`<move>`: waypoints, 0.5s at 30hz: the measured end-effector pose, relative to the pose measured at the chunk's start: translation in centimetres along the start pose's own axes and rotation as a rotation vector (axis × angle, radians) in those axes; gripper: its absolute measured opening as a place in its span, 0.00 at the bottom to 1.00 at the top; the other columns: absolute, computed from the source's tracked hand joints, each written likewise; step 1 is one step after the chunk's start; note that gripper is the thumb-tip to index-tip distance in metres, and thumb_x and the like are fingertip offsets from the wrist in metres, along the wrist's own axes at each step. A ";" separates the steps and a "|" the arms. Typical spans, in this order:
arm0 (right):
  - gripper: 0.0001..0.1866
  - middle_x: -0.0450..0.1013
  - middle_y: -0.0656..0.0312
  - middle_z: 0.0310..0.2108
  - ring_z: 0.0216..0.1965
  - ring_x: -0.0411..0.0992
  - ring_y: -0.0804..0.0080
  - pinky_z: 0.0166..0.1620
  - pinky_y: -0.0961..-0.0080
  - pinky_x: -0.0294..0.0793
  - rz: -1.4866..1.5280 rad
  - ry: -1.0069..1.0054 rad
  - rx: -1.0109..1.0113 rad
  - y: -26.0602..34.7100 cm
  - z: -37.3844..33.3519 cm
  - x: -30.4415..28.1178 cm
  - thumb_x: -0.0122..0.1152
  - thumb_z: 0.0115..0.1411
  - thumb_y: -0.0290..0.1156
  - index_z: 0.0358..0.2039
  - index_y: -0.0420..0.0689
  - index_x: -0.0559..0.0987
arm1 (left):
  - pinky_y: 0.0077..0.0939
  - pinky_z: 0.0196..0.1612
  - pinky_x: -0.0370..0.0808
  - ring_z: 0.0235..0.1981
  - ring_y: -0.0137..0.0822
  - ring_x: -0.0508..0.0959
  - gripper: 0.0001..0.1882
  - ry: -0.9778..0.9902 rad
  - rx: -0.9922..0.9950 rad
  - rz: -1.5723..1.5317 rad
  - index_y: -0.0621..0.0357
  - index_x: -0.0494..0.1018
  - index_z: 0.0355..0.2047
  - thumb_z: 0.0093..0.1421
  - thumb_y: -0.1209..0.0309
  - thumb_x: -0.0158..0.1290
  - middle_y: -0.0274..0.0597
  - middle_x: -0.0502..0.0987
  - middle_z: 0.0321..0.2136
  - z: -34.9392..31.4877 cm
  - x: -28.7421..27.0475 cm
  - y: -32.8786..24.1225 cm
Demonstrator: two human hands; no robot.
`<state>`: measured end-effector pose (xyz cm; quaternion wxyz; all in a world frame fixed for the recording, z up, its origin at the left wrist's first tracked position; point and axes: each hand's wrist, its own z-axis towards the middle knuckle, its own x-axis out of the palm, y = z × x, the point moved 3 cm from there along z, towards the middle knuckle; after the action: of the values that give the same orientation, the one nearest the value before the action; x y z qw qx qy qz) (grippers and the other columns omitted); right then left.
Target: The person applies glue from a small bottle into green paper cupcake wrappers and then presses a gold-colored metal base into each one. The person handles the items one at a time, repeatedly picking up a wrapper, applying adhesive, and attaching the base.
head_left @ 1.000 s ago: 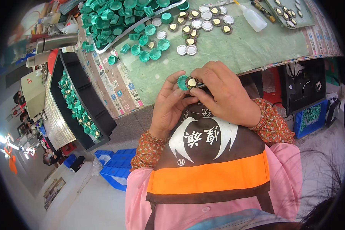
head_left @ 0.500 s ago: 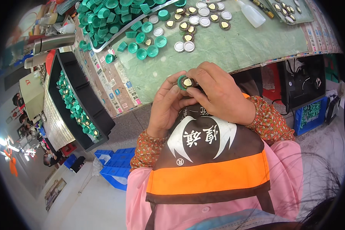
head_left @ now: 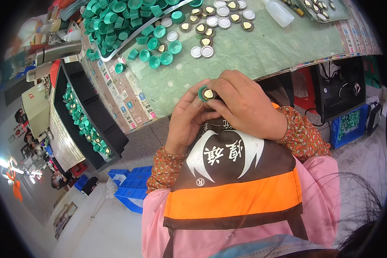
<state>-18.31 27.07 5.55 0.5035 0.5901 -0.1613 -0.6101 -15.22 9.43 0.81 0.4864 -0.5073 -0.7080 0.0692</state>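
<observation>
Close to the front edge of the table, both hands meet around one small piece. My left hand is closed on a green fluted cup at its fingertips. My right hand pinches a brown fluted cap with a cream patch that sits against the green cup. How far the cap is inside the cup is hard to see. Beyond the hands lie loose green cups, similar brown caps and silvery white caps.
A clear-rimmed tray heaped with green cups stands at the far left. Left of the table, a black bin holds green pieces with cream centres. A white squeeze bottle and a small tray lie at the far right. Blue crates stand below.
The view has shifted slightly, so the table things sit a little further up and left. Both hands keep nearly the same grip on the cup and cap.
</observation>
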 end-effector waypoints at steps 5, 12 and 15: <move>0.15 0.67 0.53 0.33 0.37 0.70 0.54 0.40 0.62 0.73 -0.017 -0.013 -0.023 0.0 0.0 0.0 0.62 0.54 0.26 0.43 0.38 0.74 | 0.33 0.52 0.82 0.52 0.35 0.79 0.26 -0.009 -0.003 0.020 0.63 0.58 0.68 0.72 0.70 0.46 0.45 0.73 0.56 -0.1 0.0 0.1; 0.15 0.67 0.54 0.33 0.36 0.70 0.54 0.39 0.62 0.73 -0.037 -0.017 -0.043 0.0 -0.1 0.0 0.62 0.54 0.26 0.42 0.38 0.73 | 0.33 0.52 0.82 0.53 0.35 0.78 0.25 -0.016 -0.002 0.035 0.63 0.58 0.67 0.72 0.70 0.46 0.45 0.73 0.56 -0.1 0.1 0.2; 0.15 0.67 0.54 0.33 0.36 0.70 0.54 0.39 0.62 0.73 -0.039 -0.009 -0.044 -0.1 -0.3 0.0 0.62 0.53 0.26 0.41 0.38 0.73 | 0.33 0.52 0.82 0.53 0.35 0.78 0.25 -0.012 0.001 0.042 0.63 0.58 0.67 0.72 0.71 0.46 0.45 0.73 0.56 -0.2 0.2 0.2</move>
<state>-18.12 27.20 5.37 0.5036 0.5792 -0.1386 -0.6259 -14.96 9.58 0.86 0.4810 -0.5213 -0.7000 0.0828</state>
